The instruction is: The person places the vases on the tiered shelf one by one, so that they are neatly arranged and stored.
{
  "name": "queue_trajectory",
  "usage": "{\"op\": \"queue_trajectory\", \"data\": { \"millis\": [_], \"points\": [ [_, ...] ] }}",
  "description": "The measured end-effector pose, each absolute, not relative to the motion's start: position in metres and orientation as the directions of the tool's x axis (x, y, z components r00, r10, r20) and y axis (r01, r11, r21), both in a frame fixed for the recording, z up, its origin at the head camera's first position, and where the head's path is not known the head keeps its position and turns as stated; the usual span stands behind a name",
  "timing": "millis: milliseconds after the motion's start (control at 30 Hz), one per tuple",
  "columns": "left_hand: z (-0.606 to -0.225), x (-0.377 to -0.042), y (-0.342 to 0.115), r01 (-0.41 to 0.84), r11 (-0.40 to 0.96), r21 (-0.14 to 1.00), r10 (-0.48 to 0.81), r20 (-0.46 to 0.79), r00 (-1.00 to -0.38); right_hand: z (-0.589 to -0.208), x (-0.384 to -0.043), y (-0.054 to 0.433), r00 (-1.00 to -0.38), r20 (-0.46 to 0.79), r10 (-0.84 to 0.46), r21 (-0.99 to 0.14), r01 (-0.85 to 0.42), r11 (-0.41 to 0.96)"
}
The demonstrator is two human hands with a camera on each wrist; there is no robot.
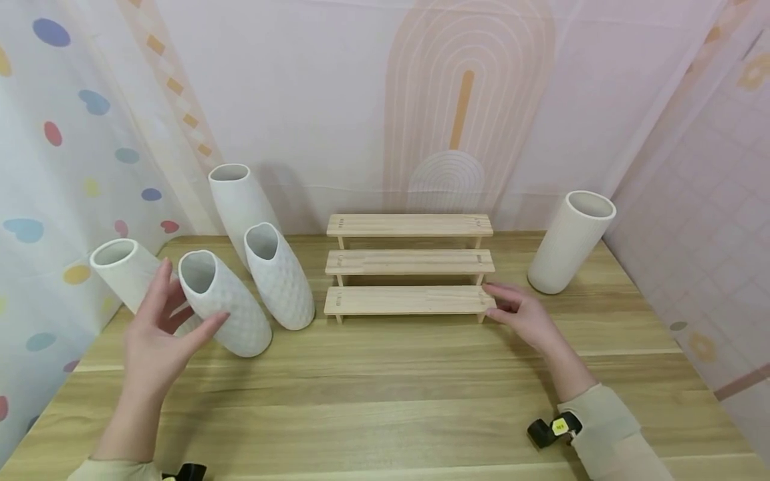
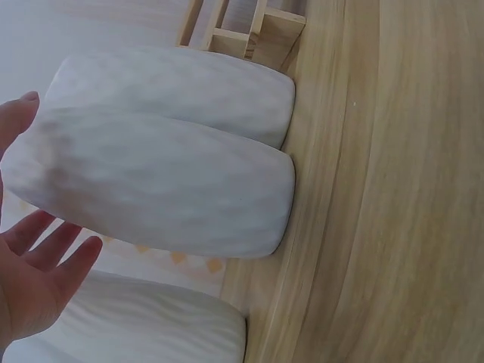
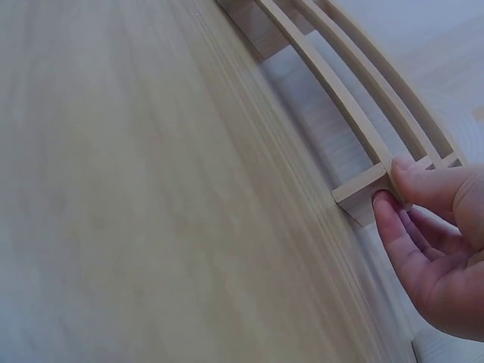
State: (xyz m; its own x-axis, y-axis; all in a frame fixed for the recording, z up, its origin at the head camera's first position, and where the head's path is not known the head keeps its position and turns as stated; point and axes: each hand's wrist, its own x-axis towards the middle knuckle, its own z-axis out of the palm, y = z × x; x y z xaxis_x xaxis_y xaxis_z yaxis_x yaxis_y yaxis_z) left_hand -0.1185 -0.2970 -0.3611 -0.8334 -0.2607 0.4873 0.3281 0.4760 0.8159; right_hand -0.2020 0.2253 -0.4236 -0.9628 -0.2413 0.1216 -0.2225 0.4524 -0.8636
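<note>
My left hand [image 1: 155,344] spreads its thumb and fingers around the upper part of a white dimpled vase [image 1: 233,310]. In the left wrist view, the fingertips [image 2: 85,257] are by the side of the same vase [image 2: 174,185], which stands on the table. Just behind it is a second dimpled vase [image 1: 281,284] with a notched rim. A three-tier wooden display stand [image 1: 409,300] occupies the middle of the table. At the stand's front right corner, my right hand [image 1: 526,317] pinches the end of the lowest tier between thumb [image 3: 423,181] and fingers.
A tall white vase [image 1: 240,200] stands at the back left, and another white vase [image 1: 129,270] is partly hidden behind my left hand. On the right side is a ribbed white cylindrical vase [image 1: 568,247]. Patterned curtain [image 1: 313,100] borders the wooden table [image 1: 385,401].
</note>
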Motion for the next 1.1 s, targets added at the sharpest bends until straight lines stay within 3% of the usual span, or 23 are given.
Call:
{"op": "queue_trajectory", "data": {
  "millis": [300, 567, 867, 1100],
  "points": [
    [-0.361, -0.126, -0.297, 0.280, 0.481, 0.831, -0.261, 0.440, -0.859, -0.419, -0.200, 0.223, -0.967, 0.120, -0.222, -0.865, -0.212, 0.455],
    [-0.364, -0.127, -0.293, 0.286, 0.357, 0.889, -0.325, 0.406, -0.854, -0.419, -0.200, 0.223, -0.968, 0.121, -0.219, -0.868, -0.210, 0.450],
    [-0.356, -0.117, -0.282, 0.488, 0.119, 0.865, -0.370, 0.495, -0.786, -0.418, -0.199, 0.222, -0.968, 0.115, -0.223, -0.866, -0.208, 0.456],
    [-0.334, -0.105, -0.262, 0.559, 0.028, 0.828, -0.300, 0.541, -0.786, -0.417, -0.199, 0.223, -0.967, 0.111, -0.228, -0.869, -0.205, 0.449]
  ]
}}
